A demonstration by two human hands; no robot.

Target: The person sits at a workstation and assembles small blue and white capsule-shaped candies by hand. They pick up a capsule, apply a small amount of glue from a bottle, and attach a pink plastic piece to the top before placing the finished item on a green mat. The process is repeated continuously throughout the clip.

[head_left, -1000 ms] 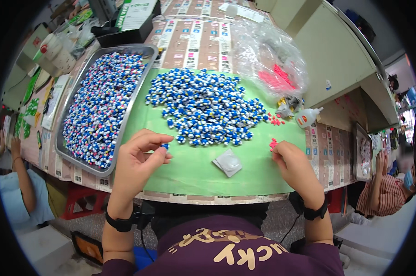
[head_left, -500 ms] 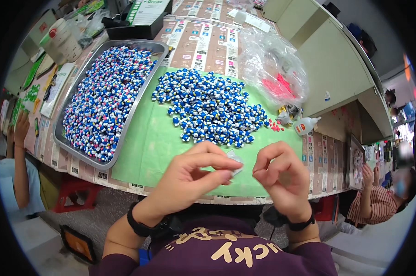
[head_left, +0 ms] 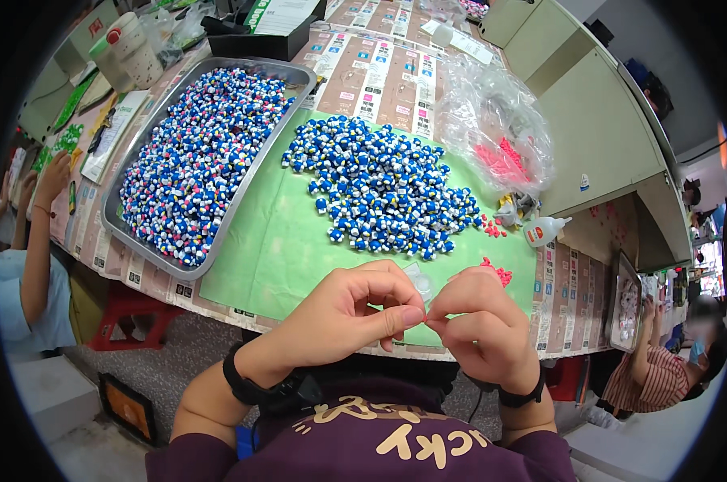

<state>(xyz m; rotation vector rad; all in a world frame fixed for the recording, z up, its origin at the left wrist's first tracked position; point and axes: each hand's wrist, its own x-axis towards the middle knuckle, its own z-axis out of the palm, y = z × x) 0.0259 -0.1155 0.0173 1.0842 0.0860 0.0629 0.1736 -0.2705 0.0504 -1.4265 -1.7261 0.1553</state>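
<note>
My left hand (head_left: pixel 363 309) and my right hand (head_left: pixel 485 321) are closed in pinches, their fingertips meeting over the near part of a green sheet (head_left: pixel 243 273). A tiny reddish piece (head_left: pixel 425 319) shows where the fingertips come together; the fingers mostly cover it. Just beyond them lies a small clear plastic item (head_left: pixel 419 281), partly hidden by my hands. Small pink pieces (head_left: pixel 501 274) sit beyond my right hand. Farther off spreads a heap of small blue and white pieces (head_left: pixel 379 189), with a few pink bits (head_left: pixel 492 227) at its right edge.
A metal tray (head_left: pixel 193 271) full of blue, white and pink pieces stands at left. To the right are a white squeeze bottle (head_left: pixel 544 230), a clear plastic bag (head_left: pixel 500 112) with pink contents and a cabinet (head_left: pixel 604 120). People (head_left: pixel 26 289) sit on both sides.
My right hand has moved left, and its fingertips now meet those of my left hand. Pink pieces beyond the right hand have come into sight. The whole view has shifted slightly.
</note>
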